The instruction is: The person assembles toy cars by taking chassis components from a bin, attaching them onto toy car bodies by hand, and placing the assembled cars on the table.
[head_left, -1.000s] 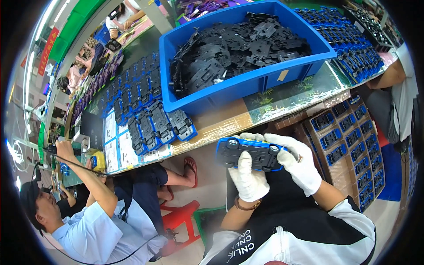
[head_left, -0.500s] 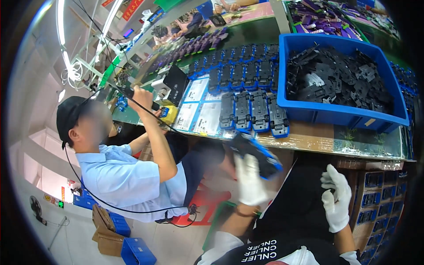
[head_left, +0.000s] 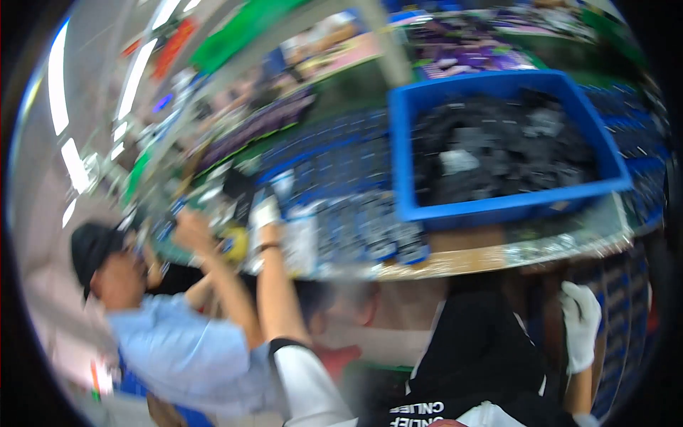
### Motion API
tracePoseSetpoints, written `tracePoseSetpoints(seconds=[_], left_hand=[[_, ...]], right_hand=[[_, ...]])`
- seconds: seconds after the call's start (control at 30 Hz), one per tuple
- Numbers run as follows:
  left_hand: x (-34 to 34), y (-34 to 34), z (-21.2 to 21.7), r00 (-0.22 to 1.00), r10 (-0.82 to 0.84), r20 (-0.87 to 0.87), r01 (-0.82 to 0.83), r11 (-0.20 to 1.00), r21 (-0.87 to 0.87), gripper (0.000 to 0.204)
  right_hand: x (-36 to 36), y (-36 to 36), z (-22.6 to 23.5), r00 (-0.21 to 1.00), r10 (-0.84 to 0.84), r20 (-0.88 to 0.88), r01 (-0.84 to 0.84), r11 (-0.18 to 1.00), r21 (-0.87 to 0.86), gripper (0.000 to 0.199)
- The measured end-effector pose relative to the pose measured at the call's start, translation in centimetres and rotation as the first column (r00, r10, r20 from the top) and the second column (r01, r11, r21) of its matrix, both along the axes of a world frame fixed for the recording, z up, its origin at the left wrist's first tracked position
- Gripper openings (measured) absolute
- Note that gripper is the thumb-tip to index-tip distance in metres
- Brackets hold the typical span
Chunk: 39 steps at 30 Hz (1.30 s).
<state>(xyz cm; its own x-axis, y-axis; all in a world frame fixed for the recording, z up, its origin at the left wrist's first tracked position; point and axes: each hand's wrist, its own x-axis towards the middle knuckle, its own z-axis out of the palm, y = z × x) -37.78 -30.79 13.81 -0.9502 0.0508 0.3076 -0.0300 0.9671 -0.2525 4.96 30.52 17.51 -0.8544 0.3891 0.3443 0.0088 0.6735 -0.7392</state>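
My left hand, in a white glove, reaches far out over the left part of the table, beside the neighbour's arm. A dark piece shows at its fingertips, blurred; it looks like the black and blue toy car chassis that was in this hand. White printed sheets lie beside it, and rows of black and blue car chassis stand to the right. My right hand, also gloved, hangs low at the right by stacked compartments of car parts. Its fingers are loosely bent, with nothing seen in them.
A big blue bin of black plastic parts stands on the table near its front edge. At the left sits a person in a light blue shirt, arms over the table, near a black box and a yellow piece.
My left hand has swung from before my body to the far left of the table, carrying the chassis. My right hand has moved slightly right. The view has shifted and is blurred.
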Motion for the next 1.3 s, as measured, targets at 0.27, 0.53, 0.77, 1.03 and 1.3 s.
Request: tracePoseSetpoints(seconds=[0.27,0.53,0.77,1.03,1.3], left_hand=[[-8.4,-7.3,-4.5,0.978,0.176,-0.108,0.129,-0.109,0.986,0.036],[-1.1,0.4,3.7,0.787,0.453,-0.419,0.270,0.357,0.894,0.053],[21.8,25.4,10.6,0.558,-0.129,-0.820,0.636,0.701,0.322,0.041],[34.2,48.1,6.5,0.568,-0.660,-0.492,-0.486,-0.751,0.447,0.093],[35.0,49.3,8.0,0.860,-0.353,-0.368,-0.331,-0.936,0.123,0.065]], right_hand=[[-1.4,9.4,2.2,0.951,-0.269,-0.153,0.303,0.912,0.276,0.019],[-3.4,23.1,-0.6,0.821,-0.569,-0.047,0.546,0.759,0.355,0.029],[-2.7,23.8,-0.3,0.850,-0.441,-0.289,0.527,0.693,0.492,0.020],[0.7,10.6,12.3,0.980,-0.154,-0.124,0.193,0.881,0.432,0.017],[-2.9,4.2,13.6,0.819,0.475,0.322,-0.563,0.771,0.297,0.028]])
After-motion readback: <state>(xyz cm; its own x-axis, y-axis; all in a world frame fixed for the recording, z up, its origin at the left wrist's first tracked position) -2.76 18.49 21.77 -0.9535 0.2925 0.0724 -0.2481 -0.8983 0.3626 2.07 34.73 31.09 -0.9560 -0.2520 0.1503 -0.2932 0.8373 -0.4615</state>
